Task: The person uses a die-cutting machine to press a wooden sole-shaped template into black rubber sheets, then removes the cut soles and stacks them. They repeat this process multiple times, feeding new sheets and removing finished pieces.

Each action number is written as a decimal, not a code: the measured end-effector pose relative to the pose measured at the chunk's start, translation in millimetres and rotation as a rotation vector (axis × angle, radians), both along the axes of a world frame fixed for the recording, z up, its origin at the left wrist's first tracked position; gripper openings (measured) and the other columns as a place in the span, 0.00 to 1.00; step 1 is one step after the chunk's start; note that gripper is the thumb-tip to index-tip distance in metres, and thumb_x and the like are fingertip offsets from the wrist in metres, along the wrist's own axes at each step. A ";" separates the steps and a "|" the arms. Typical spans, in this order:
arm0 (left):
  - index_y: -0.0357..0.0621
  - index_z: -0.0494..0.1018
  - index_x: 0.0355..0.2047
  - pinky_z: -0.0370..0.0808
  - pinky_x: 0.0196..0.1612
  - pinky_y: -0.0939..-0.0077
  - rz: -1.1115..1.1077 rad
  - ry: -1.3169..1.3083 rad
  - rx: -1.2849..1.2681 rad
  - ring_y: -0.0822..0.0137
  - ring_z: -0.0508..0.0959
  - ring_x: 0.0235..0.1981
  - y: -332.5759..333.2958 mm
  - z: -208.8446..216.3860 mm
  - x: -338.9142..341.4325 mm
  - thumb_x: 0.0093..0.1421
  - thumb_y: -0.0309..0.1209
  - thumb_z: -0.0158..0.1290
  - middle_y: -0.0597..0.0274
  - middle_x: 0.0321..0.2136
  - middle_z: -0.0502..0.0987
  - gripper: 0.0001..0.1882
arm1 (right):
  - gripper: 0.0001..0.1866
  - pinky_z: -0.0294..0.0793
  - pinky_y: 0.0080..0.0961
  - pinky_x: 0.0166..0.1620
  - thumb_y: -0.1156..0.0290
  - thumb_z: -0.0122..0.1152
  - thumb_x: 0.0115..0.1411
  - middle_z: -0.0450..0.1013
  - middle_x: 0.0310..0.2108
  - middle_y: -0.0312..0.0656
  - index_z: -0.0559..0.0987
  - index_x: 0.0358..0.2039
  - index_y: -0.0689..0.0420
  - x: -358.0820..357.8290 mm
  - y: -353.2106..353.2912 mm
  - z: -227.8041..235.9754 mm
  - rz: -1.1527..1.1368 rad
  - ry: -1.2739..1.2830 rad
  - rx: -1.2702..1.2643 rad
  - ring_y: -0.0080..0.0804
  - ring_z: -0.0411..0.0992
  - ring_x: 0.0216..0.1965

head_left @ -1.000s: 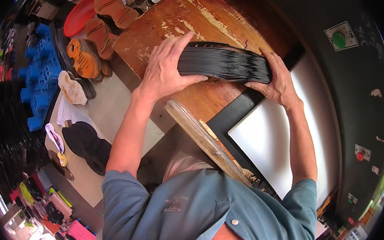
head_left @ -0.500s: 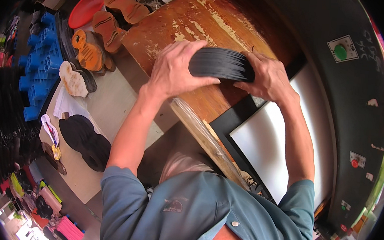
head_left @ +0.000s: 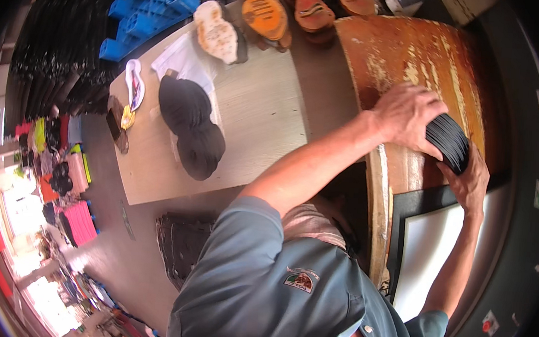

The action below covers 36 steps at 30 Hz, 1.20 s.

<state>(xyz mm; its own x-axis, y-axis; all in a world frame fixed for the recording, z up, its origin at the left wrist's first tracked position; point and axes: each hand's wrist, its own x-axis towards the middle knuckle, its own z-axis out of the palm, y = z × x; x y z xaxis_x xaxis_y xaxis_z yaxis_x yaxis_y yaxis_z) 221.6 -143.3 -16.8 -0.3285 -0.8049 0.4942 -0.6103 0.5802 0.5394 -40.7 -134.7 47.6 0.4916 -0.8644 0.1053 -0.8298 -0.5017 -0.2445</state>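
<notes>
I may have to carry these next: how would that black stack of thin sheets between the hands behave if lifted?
The black stack is many thin layers, so it would probably fan or slide apart unless squeezed. Both the left hand and right hand clamp it, which hints at floppiness. It looks light.

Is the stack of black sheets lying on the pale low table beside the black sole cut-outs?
No, the stack of black sheets is gripped between the left hand and right hand over the worn wooden bench.

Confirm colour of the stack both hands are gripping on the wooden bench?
Black. The stack of thin sheets shows best in the head view, held between left hand and right hand.
</notes>
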 end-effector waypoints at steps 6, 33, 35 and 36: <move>0.45 0.82 0.49 0.78 0.55 0.56 0.092 0.030 0.002 0.54 0.84 0.47 4.2 -4.4 -5.3 0.39 0.69 0.74 0.56 0.42 0.83 0.47 | 0.38 0.79 0.47 0.52 0.61 0.84 0.48 0.80 0.45 0.54 0.77 0.56 0.62 -9.8 -8.8 -12.6 -0.013 0.005 -0.003 0.60 0.79 0.48; 0.37 0.72 0.68 0.71 0.66 0.72 0.847 1.433 0.356 0.70 0.76 0.59 330.5 36.2 280.0 0.70 0.40 0.66 0.60 0.59 0.77 0.32 | 0.35 0.79 0.32 0.57 0.62 0.84 0.54 0.83 0.49 0.47 0.80 0.57 0.69 319.4 224.4 -9.3 0.174 -0.560 1.401 0.33 0.80 0.49; 0.37 0.73 0.67 0.71 0.66 0.71 0.885 1.348 0.257 0.69 0.76 0.60 323.9 32.1 331.9 0.70 0.43 0.66 0.59 0.59 0.78 0.32 | 0.31 0.81 0.29 0.51 0.64 0.84 0.57 0.83 0.45 0.41 0.82 0.55 0.67 369.0 227.3 -11.3 0.142 -0.620 1.490 0.28 0.80 0.44; 0.35 0.74 0.66 0.71 0.66 0.70 0.919 1.279 0.223 0.68 0.76 0.60 318.2 29.7 357.6 0.70 0.48 0.65 0.57 0.59 0.79 0.34 | 0.31 0.81 0.29 0.50 0.63 0.84 0.57 0.83 0.44 0.41 0.82 0.55 0.67 391.9 225.7 -10.8 0.157 -0.646 1.535 0.29 0.80 0.42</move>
<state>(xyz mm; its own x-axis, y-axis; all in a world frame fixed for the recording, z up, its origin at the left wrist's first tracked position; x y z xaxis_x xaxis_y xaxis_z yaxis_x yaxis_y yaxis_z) 579.2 174.9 13.0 0.8105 -0.5774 -0.0984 0.2091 0.1284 0.9694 351.2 91.0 36.8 0.7939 -0.3000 -0.5289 -0.3721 0.4481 -0.8128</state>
